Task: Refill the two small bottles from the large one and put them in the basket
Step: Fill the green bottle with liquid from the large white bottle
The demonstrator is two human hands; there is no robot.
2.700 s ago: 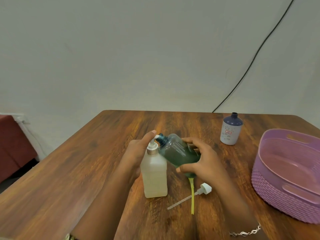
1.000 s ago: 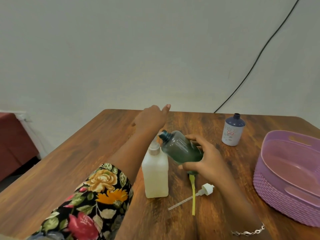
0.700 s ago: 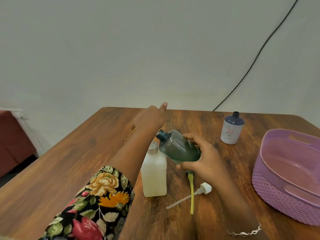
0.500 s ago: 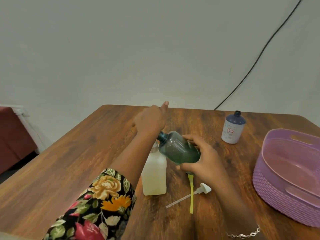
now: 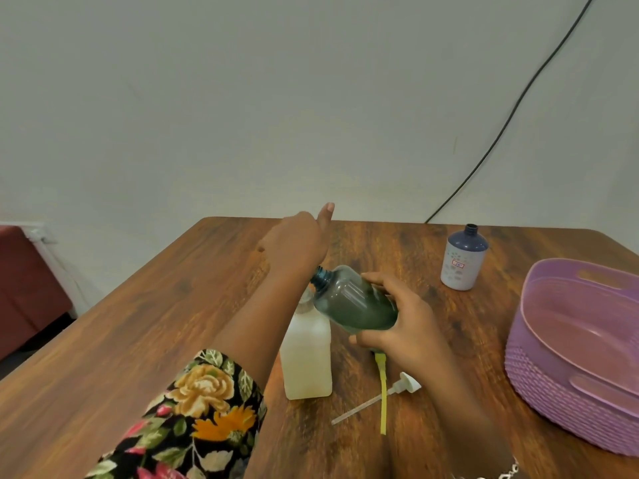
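Observation:
My right hand [image 5: 404, 326] grips a translucent blue-green bottle [image 5: 356, 305] with dark liquid. The bottle is tilted, and its open neck points up and left just above the neck of a white square bottle [image 5: 306, 354] that stands on the table. My left hand [image 5: 297, 243] reaches forward beyond both bottles with its back to me and the thumb raised; its fingers are hidden. A small blue-topped bottle [image 5: 463, 261] stands uncapped at the back right. The purple basket [image 5: 539, 371] sits at the right edge with nothing visible in it.
A white pump head with its tube [image 5: 404, 383] lies on the wooden table [image 5: 138, 340] in front of the bottles, crossed by a yellow-green strip [image 5: 382, 399]. A black cable [image 5: 511, 108] runs down the wall behind.
My left hand left the white bottle's top and stretched forward over the far table. My right hand kept the tilted bottle beside the white bottle's neck.

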